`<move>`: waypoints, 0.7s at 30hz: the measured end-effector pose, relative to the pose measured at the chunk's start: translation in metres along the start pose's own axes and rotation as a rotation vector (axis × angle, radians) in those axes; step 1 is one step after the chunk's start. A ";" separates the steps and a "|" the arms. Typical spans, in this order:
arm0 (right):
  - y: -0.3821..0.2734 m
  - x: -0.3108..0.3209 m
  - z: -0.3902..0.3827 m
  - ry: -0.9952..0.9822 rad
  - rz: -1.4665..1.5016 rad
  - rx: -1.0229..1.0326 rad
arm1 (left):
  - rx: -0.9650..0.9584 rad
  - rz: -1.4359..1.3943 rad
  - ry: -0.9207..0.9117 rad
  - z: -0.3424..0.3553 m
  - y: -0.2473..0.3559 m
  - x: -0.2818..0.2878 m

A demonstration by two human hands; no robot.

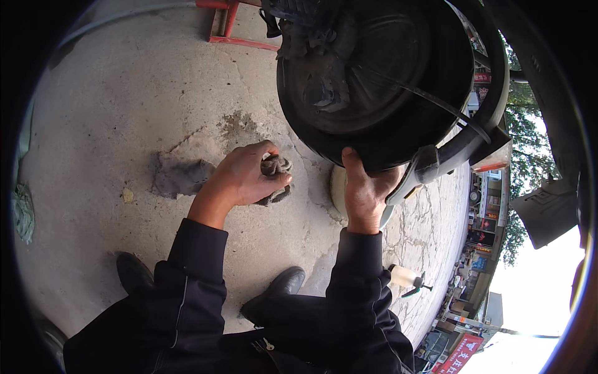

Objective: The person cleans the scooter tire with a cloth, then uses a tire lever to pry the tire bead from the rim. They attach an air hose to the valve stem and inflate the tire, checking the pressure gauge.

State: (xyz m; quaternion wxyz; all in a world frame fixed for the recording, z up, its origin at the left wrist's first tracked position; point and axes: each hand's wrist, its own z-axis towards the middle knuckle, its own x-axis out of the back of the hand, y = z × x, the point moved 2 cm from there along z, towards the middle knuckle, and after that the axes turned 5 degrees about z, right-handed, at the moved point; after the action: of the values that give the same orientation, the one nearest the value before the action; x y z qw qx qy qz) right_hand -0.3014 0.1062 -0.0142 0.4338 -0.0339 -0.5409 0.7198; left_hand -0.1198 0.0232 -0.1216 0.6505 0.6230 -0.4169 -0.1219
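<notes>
My left hand (240,177) is closed around a crumpled grey rag (276,166), held above the concrete floor. A large, dark, round wheel (380,134) fills the upper middle, with dark mechanical parts (314,37) at its upper left. At its lower edge, my right hand (364,196) has its thumb against the near side, and the fingers are partly hidden behind the edge. A curved grey-and-black strip (436,165) runs beside that hand and up along the wheel's right side.
Behind my right wrist stands a pale round container (338,190), partly hidden. A pump sprayer (405,276) lies right of my right sleeve. Grey cloth (180,176) is on the floor, a red metal frame (243,42) at the top, and green sheeting (23,215) far left.
</notes>
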 end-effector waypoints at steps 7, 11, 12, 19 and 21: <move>-0.013 0.009 0.015 -0.187 -0.034 0.103 | -0.127 -0.199 0.301 -0.014 0.036 -0.036; -0.015 0.014 0.021 -0.237 -0.205 0.307 | -0.227 -0.170 0.469 -0.020 0.052 -0.052; -0.015 0.017 0.023 -0.246 -0.238 0.313 | -0.228 -0.176 0.484 -0.021 0.054 -0.056; -0.016 0.021 0.027 -0.282 -0.249 0.435 | -0.186 -0.138 0.500 -0.023 0.068 -0.074; -0.014 0.019 0.026 -0.297 -0.148 0.348 | -0.231 -0.142 0.517 -0.014 0.071 -0.072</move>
State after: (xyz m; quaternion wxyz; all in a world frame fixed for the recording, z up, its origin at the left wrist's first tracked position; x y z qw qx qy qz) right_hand -0.3181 0.0992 0.0161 0.4005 0.1873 -0.4674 0.7656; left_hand -0.1803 0.0960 -0.0828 0.7916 0.5829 -0.1762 -0.0508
